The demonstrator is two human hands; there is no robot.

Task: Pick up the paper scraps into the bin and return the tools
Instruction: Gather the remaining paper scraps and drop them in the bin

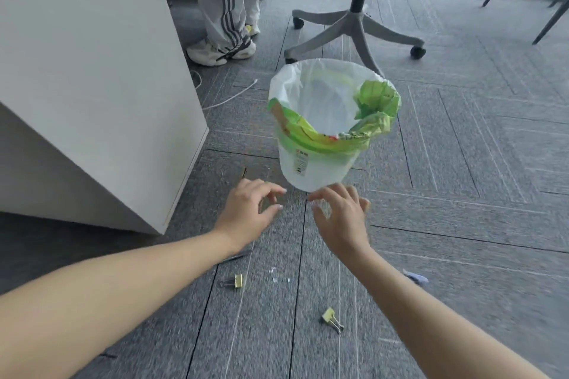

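Observation:
A white bin [320,163] lined with a white bag and green wrapping stands on the grey carpet. Just in front of its base, my left hand [246,209] and my right hand [341,215] reach side by side, fingers curled apart, holding nothing I can make out. Small white paper scraps [278,275] lie on the carpet below my hands. Two gold binder clips rest nearer me, one [235,281] under my left forearm and one [331,318] by my right forearm. A thin dark pen-like tool [237,255] is partly hidden by my left wrist.
A white cabinet [92,86] fills the left side. Another person's legs [224,9] stand behind it. An office chair base [354,28] sits behind the bin. A white cable [231,95] trails on the floor. A bluish scrap [415,277] lies right of my right forearm.

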